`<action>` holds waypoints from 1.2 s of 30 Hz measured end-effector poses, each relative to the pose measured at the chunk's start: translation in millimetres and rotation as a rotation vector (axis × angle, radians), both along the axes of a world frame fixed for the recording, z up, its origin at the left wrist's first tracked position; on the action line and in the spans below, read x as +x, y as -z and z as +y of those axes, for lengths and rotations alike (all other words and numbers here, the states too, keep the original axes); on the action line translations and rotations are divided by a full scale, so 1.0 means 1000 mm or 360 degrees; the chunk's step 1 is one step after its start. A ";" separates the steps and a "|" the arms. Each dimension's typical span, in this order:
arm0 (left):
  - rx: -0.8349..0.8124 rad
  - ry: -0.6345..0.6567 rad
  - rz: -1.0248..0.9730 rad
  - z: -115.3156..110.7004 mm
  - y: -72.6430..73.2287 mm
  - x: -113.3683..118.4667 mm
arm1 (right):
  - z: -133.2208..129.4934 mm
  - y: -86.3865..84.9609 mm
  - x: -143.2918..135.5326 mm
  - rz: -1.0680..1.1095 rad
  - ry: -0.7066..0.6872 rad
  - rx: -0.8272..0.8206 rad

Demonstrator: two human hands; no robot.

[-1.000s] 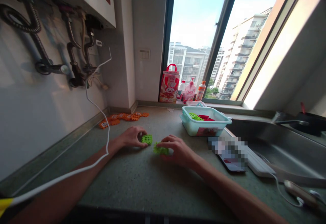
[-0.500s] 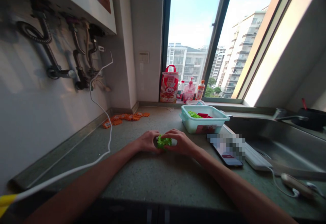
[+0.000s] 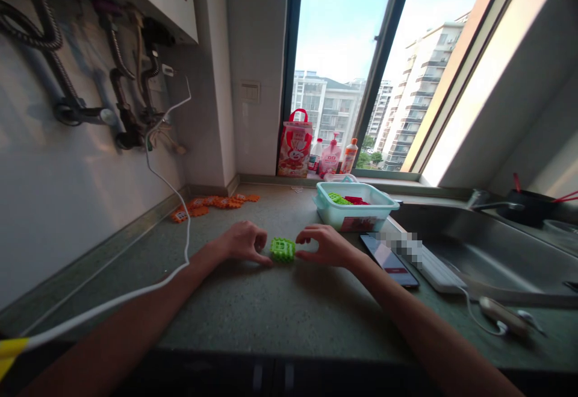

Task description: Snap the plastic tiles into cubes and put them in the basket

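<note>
A small stack of bright green plastic pieces with toothed edges [image 3: 283, 250] lies on the grey-green counter [image 3: 280, 312], between my hands. My left hand [image 3: 242, 242] is just left of it, thumb and fingers apart, with nothing in them. On the other side, my right hand [image 3: 324, 245] curves with its thumb and fingers spread, the tips close to the stack's right edge. Whether those tips touch it I cannot tell. Behind my right hand stands a pale teal plastic tub [image 3: 356, 210] holding more green pieces [image 3: 338, 199] and red pieces [image 3: 355, 200].
Orange toothed pieces [image 3: 215, 202] lie along the back left. A white cable [image 3: 186, 237] crosses over my left forearm. To the right are a phone [image 3: 391, 261], a white power strip [image 3: 436, 267] and the steel sink [image 3: 510, 252]. A pink bag [image 3: 295, 151] and bottles [image 3: 331, 157] line the windowsill.
Both hands have let go of the green stack and moved apart, the left hand further out. The stack now rests uncovered on the counter. The camera view has shifted slightly.
</note>
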State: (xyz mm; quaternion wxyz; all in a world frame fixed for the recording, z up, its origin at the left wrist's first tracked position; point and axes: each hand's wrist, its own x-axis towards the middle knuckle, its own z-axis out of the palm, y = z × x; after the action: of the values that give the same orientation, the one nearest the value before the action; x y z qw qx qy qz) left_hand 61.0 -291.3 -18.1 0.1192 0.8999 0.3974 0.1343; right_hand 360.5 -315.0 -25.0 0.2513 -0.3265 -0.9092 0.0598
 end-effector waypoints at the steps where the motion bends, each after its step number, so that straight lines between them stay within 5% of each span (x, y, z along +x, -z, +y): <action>1: -0.0031 0.0018 0.0007 -0.001 0.000 -0.001 | -0.001 -0.002 0.003 -0.0067 0.0000 -0.0032; 7: -0.0016 0.0204 -0.0034 -0.005 0.005 0.006 | -0.004 0.003 -0.003 -0.0167 -0.0079 -0.0043; 15: -0.0081 0.0192 -0.0027 -0.007 0.004 0.010 | -0.002 0.005 -0.008 -0.0260 0.0003 0.0007; 19: -0.0137 0.0247 -0.0065 -0.007 0.004 0.007 | -0.003 0.004 -0.008 -0.0032 0.0171 0.0042; 23: -0.0212 0.0331 -0.0122 -0.002 0.004 -0.001 | -0.007 0.009 -0.023 0.0098 0.0028 -0.0001; 36: 0.0198 -0.0028 -0.0234 0.029 0.014 -0.022 | -0.004 0.022 -0.043 -0.0126 -0.0064 0.0023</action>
State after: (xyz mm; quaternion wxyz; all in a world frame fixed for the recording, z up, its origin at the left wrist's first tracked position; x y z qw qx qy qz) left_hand 39.4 -262.0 -32.0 0.0907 0.8897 0.3865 0.2254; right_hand 317.6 -319.4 -47.1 0.2163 -0.3084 -0.9252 0.0454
